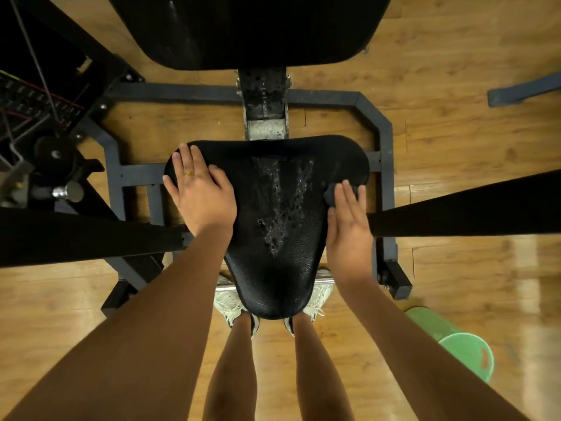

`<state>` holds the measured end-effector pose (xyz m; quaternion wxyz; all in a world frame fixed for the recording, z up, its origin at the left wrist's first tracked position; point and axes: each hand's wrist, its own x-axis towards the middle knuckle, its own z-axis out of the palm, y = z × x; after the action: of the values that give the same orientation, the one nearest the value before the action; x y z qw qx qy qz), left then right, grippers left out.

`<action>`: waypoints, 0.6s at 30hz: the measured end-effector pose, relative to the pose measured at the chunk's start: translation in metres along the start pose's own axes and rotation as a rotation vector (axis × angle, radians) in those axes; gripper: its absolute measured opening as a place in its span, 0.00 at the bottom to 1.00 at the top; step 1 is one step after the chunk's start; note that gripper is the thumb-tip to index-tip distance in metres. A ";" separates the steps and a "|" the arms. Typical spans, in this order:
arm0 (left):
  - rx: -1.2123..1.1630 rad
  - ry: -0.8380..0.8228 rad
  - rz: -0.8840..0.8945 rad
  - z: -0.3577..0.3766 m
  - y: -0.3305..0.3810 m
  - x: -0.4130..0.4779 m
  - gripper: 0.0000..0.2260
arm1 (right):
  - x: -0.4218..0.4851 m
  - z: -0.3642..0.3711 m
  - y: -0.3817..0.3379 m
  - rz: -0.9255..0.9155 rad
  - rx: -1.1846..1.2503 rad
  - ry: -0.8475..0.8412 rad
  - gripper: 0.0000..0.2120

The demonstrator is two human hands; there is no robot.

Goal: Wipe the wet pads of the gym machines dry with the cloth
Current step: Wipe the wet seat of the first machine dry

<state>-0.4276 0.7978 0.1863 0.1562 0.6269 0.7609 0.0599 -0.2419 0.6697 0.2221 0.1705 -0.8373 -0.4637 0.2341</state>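
Observation:
A black triangular seat pad point(273, 281) of a gym machine lies below me, with a V-shaped patch of water drops point(282, 205) down its middle. My left hand point(200, 189) rests flat on the pad's left rear corner, fingers straight. My right hand point(349, 220) lies along the pad's right edge with straight fingers pressing a dark cloth point(331, 192), of which only a small bunched part shows beyond the fingertips. A larger black back pad point(243, 28) stands at the top of the view.
The machine's grey steel frame point(382, 129) surrounds the seat on a wooden floor. Black arms point(470, 205) cross at left and right. A weight stack and cables point(33, 104) are at far left. A green bucket point(464, 350) stands at lower right. My feet are under the seat's tip.

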 end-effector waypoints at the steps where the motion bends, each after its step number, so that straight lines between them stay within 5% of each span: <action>1: 0.000 0.007 -0.002 0.001 0.000 0.000 0.24 | 0.004 0.000 0.001 -0.016 -0.014 0.005 0.20; 8: -0.001 0.005 -0.005 0.001 -0.001 0.002 0.24 | 0.098 -0.001 0.000 -0.076 -0.018 -0.007 0.19; 18: 0.010 0.010 -0.005 0.002 0.000 0.002 0.24 | 0.055 -0.012 0.009 -0.123 -0.089 -0.067 0.20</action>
<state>-0.4271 0.7993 0.1845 0.1495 0.6257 0.7634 0.0587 -0.2039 0.7112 0.2145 0.1317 -0.8056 -0.5297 0.2305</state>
